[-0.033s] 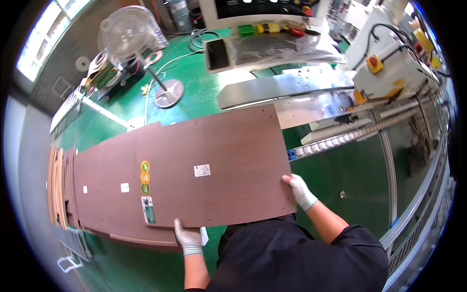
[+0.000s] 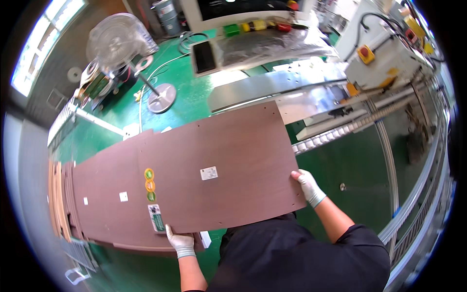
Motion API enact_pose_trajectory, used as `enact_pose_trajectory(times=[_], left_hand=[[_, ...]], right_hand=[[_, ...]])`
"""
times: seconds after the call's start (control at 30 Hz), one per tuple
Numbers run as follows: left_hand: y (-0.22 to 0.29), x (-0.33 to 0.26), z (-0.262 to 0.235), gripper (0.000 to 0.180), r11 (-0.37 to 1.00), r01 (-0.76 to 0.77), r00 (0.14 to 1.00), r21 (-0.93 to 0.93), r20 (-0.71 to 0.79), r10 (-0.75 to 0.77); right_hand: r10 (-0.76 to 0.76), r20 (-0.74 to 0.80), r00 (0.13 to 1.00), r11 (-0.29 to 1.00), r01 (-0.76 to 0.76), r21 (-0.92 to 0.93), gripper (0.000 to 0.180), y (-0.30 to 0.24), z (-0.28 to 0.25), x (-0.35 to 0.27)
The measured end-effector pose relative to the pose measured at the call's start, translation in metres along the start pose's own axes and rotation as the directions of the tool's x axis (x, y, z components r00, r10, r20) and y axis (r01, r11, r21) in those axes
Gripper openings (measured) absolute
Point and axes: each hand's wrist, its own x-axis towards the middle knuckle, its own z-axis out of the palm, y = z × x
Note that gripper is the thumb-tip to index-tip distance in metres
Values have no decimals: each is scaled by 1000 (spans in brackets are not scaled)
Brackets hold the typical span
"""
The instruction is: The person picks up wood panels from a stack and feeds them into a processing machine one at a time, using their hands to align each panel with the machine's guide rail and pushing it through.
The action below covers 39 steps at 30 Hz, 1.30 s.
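A long brown board [image 2: 243, 160] is held in front of me, with a white label [image 2: 209, 173], round green and orange stickers [image 2: 150, 185] and small holes near its right end. My right hand [image 2: 310, 187], in a pale glove, grips its right edge with the thumb on top; the fingers beneath are hidden. My left hand [image 2: 180, 242], gloved too, is closed on the near edge toward the left, thumb on top and fingers out of sight below. To the left, the board lies over or against similar brown boards [image 2: 104, 175], which carry small white labels.
Ahead is a metal machine table [image 2: 277, 85] with a yellow-and-red switch box [image 2: 366, 53] at its right. A roller track [image 2: 326, 140] runs beside the board's right end. Far left stands a fan [image 2: 160, 97]; more panels [image 2: 58, 199] stand at the left edge.
The board has shifted slightly right and now covers the blue end of the roller track. My left hand sits closer to the stickers along the near edge. My right hand keeps its grip.
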Motion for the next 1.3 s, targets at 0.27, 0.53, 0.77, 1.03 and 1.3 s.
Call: enact_pose_trajectory(times=[0.27,0.53,0.77,1.03,1.3], left_hand=[[-65,6,16,60,974,-3,998,228,66,-12],[-114,-25,56,75,957,195,979,213,13,-203],[-183,-45,72,79,964,132,990,232,26,-142],[-246,-49,70,67,927,240,962,289,57,-266],[-326,-55,84,75,286,-54,957,957,131,-259]], right_hand=[[-87,-334,938,980,141,141,30,21,-136,-12],[-76,-516,853,908,273,317,43,45,-204,-32],[152,-121,981,691,-19,722,44,51,-128,-30],[105,-317,943,930,21,368,58,81,-200,1],[18,-274,961,663,194,724,53,59,-284,15]])
